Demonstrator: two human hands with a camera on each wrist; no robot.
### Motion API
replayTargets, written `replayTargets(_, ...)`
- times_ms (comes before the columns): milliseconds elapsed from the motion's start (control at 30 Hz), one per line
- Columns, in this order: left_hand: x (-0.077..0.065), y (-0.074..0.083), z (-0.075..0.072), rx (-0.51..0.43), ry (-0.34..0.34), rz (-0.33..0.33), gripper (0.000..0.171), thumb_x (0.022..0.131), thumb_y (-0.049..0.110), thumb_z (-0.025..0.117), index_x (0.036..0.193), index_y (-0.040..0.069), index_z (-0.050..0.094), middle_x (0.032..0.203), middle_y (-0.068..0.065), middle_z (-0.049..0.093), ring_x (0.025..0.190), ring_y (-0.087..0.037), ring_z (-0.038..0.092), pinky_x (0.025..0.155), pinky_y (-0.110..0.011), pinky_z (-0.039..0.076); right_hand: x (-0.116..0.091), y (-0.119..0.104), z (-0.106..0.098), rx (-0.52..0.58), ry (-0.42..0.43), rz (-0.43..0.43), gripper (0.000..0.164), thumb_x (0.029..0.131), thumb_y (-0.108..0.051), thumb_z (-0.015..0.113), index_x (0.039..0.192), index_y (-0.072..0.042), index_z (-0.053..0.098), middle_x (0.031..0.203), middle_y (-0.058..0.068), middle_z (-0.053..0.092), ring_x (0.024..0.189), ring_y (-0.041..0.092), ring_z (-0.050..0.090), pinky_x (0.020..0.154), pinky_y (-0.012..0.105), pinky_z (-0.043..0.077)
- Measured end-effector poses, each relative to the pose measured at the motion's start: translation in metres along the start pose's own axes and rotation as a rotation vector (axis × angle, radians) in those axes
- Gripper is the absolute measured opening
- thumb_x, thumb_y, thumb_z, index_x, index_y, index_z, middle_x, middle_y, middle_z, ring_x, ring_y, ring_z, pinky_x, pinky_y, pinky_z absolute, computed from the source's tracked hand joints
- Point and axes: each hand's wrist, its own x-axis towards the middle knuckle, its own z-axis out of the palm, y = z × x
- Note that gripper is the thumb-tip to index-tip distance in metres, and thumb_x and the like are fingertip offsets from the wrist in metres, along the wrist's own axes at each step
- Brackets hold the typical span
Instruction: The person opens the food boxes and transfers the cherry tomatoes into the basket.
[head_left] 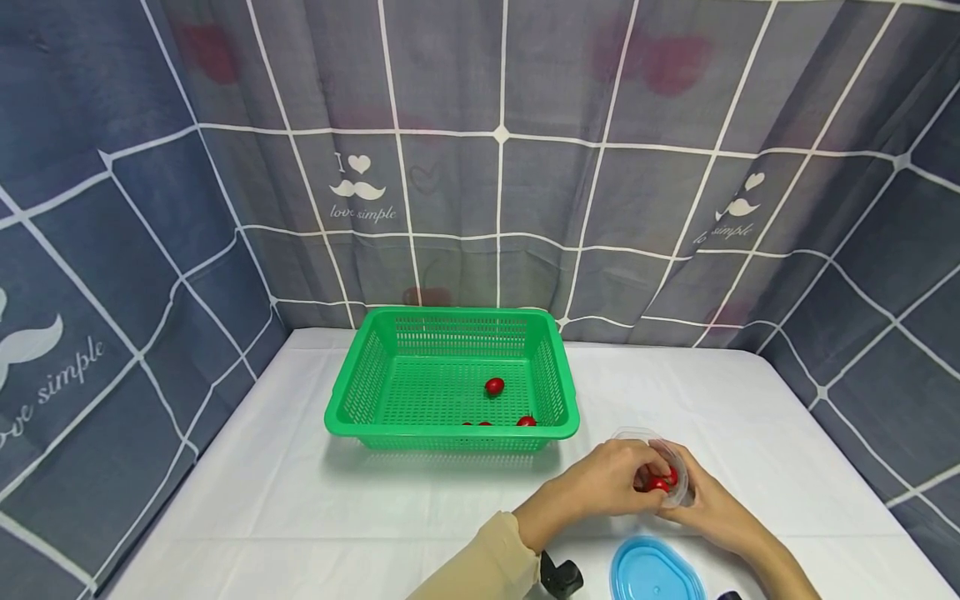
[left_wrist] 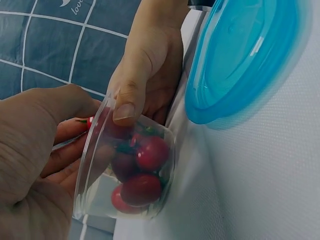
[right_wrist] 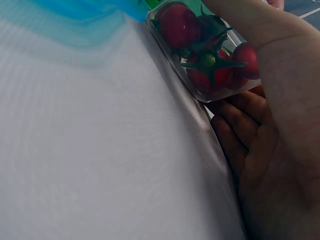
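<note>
A clear plastic container (head_left: 681, 492) with several red cherry tomatoes (left_wrist: 142, 189) in it stands on the white table. My right hand (head_left: 708, 504) grips it from the side, thumb (left_wrist: 127, 102) over the rim and fingers (right_wrist: 240, 117) around the far side. At the container's mouth is my left hand (head_left: 618, 479), curled over the opening. Between its thumb and fingers a red cherry tomato (left_wrist: 90, 122) with a bit of green stem shows, mostly hidden by the fingers and rim. Green stems top the tomatoes (right_wrist: 180, 27) seen through the wall in the right wrist view.
A green plastic basket (head_left: 450, 431) with several cherry tomatoes (head_left: 494, 387) inside stands left of the hands. Close in front of the container lies a blue lid (head_left: 656, 571). A black object (head_left: 561, 577) is beside the left sleeve. Grey checked curtains (head_left: 450, 183) enclose the table.
</note>
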Motion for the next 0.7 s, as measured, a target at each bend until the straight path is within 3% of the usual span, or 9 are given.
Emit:
replayTargets(133, 0.000, 0.000, -0.001, -0.028, -0.004, -0.007, 0.020, 0.090, 0.025, 0.079, 0.108, 0.016, 0.076, 0.098, 0.013, 0.074, 0.076, 0.018, 0.054, 0.072, 0.003, 0.040, 0.001, 0.000, 0.000, -0.003, 0.004, 0.002, 0.086, 0.086, -0.025, 0.083, 0.158, -0.022, 0.035, 0.146, 0.008, 0.055, 0.126, -0.010, 0.048, 0.094, 0.025, 0.049)
replayTargets(367, 0.000, 0.001, -0.005, 0.004, 0.001, 0.000, 0.019, 0.089, 0.024, 0.080, 0.107, 0.018, 0.075, 0.095, 0.015, 0.072, 0.076, 0.017, 0.052, 0.073, 0.003, 0.038, -0.001, -0.001, 0.000, 0.007, -0.004, 0.017, 0.086, 0.086, -0.024, 0.083, 0.158, -0.022, 0.034, 0.146, 0.008, 0.053, 0.126, -0.011, 0.047, 0.093, 0.024, 0.049)
replayTargets(700, 0.000, 0.003, -0.012, 0.021, 0.072, 0.022, 0.018, 0.091, 0.023, 0.077, 0.108, 0.017, 0.075, 0.099, 0.013, 0.070, 0.083, 0.009, 0.053, 0.075, 0.002, 0.037, 0.000, -0.004, -0.002, 0.033, -0.035, 0.060, 0.084, 0.089, -0.026, 0.081, 0.158, -0.024, 0.033, 0.144, 0.007, 0.056, 0.122, -0.007, 0.051, 0.091, 0.025, 0.049)
